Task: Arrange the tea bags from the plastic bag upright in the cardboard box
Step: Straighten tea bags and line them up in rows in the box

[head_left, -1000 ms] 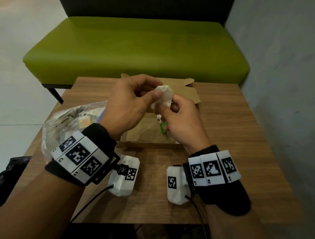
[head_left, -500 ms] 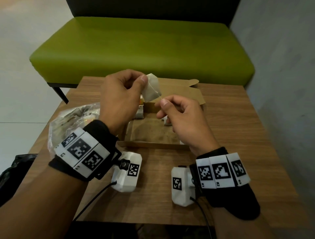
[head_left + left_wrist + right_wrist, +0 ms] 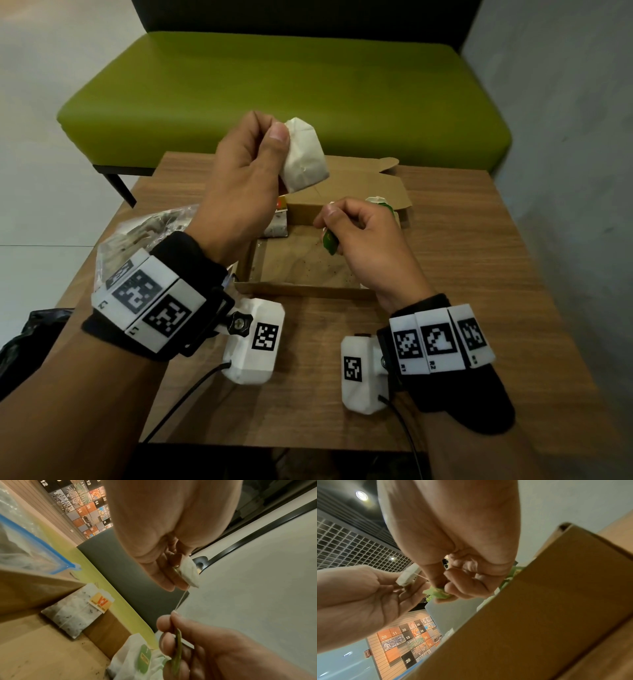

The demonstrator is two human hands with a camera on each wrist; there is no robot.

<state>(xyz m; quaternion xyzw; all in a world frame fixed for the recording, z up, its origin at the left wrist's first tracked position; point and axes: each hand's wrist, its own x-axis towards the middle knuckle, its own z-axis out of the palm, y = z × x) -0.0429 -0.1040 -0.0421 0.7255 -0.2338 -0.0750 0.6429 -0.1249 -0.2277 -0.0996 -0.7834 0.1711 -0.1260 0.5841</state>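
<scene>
My left hand (image 3: 253,164) pinches a white tea bag (image 3: 305,156) and holds it up above the open cardboard box (image 3: 301,287). Lower down, over the box, my right hand (image 3: 356,233) pinches that bag's green paper tag (image 3: 330,241). In the left wrist view a thin string (image 3: 181,600) runs taut from the tea bag (image 3: 190,574) to the tag (image 3: 177,650). Inside the box, one tea bag with an orange tag (image 3: 77,609) leans on the left wall and one with a green tag (image 3: 137,660) lies at the right. The clear plastic bag (image 3: 150,233) lies left of the box.
The box stands on a small wooden table (image 3: 462,274) with its lid flap (image 3: 363,185) folded back. A green bench (image 3: 274,85) runs behind the table and a grey wall (image 3: 565,137) stands at the right. A black object (image 3: 30,335) shows at the lower left.
My hands have drawn apart: the left has lifted the tea bag up and back, while the right has kept the green tag low over the box, pulling the string taut.
</scene>
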